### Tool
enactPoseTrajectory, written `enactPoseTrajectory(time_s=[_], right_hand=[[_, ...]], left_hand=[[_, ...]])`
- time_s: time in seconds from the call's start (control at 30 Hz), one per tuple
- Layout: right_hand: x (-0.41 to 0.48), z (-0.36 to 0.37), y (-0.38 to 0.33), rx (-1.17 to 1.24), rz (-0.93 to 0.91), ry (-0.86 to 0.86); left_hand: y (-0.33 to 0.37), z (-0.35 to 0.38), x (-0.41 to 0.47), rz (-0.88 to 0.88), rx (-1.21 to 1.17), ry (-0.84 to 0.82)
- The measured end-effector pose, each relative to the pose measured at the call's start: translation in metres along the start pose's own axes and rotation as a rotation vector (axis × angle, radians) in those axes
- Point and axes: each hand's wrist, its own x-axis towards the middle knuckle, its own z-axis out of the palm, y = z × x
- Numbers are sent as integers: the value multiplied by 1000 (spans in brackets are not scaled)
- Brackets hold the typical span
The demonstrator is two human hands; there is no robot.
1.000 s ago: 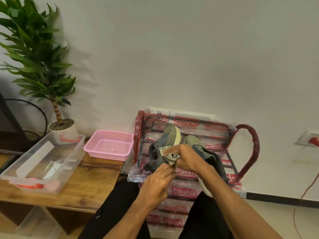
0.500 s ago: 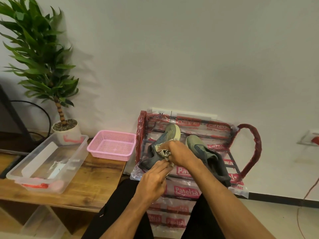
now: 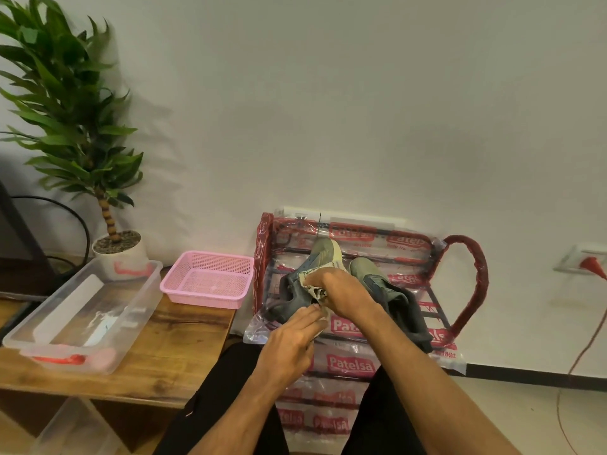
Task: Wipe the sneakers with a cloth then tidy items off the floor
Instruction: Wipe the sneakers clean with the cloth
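Gripping the bunched cloth [image 3: 314,288], the right hand [image 3: 345,292] is pressing it against the grey-green sneaker [image 3: 318,255], while the left hand [image 3: 289,343], fingers straight and together, is touching that shoe's dark heel end. It is sitting on the plastic-wrapped red rack [image 3: 468,284], with the second sneaker [image 3: 372,275] lying just beside it. Farther left, a pink basket [image 3: 210,281] and a clear tub [image 3: 82,311] are resting on the wooden table [image 3: 184,343], with a potted plant [image 3: 65,100] standing behind.

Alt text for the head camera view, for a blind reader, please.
A person's right hand grips a cloth against a grey-green sneaker on a plastic-wrapped red rack; the left hand, fingers straight, touches it. A second sneaker lies beside it, a pink basket to the left.
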Motion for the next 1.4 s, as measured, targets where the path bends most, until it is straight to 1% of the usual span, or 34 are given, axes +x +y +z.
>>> enactPoseTrajectory(time_s=[0.07, 0.13, 0.23, 0.3, 0.33, 0.37, 0.43, 0.5, 0.67, 0.77, 0.9, 0.97, 1.07, 1.13, 1.23, 1.3, 1.4], right_hand=[[0, 1, -1, 74, 44, 26], [-2, 1, -1, 210, 95, -19], [-9, -3, 2, 324, 66, -78], [-10, -6, 5, 305, 63, -105], [-10, -6, 6, 258, 67, -99], [-11, -5, 5, 181, 64, -73], [-13, 0, 1, 38, 43, 35], [-19, 6, -2, 38, 51, 120], [-33, 10, 7, 256, 153, 94], [-36, 8, 13, 368, 218, 126], [-39, 5, 9, 572, 288, 250], [-42, 11, 6, 600, 291, 254], [-47, 19, -1, 518, 269, 238], [-48, 20, -7, 446, 203, 248], [-46, 22, -18, 323, 2, 199], [-40, 25, -22, 224, -95, 176], [-25, 20, -24, 104, -116, 218]], left_hand=[[0, -1, 0, -2, -7, -2], [-1, -4, 0, -33, -35, -5], [-2, -6, 0, -48, -64, -12], [1, -4, 1, -20, -31, -3], [3, -2, 2, -1, -12, 5], [4, 0, 3, 15, 2, 12], [6, 3, 4, 35, 21, 16], [6, 3, 5, 59, 27, 7], [5, -1, 4, 119, 71, -12], [2, 3, 0, 151, 138, 3], [-5, 6, -6, 69, 253, 19], [-7, 3, -8, 16, 296, 22], [-6, -4, -10, -145, 262, 29], [-7, -5, -12, -235, 193, 53], [-12, -4, -14, -310, 138, 83], [-16, -5, -16, -350, 121, 87], [-21, -6, -19, -393, 117, 88]])
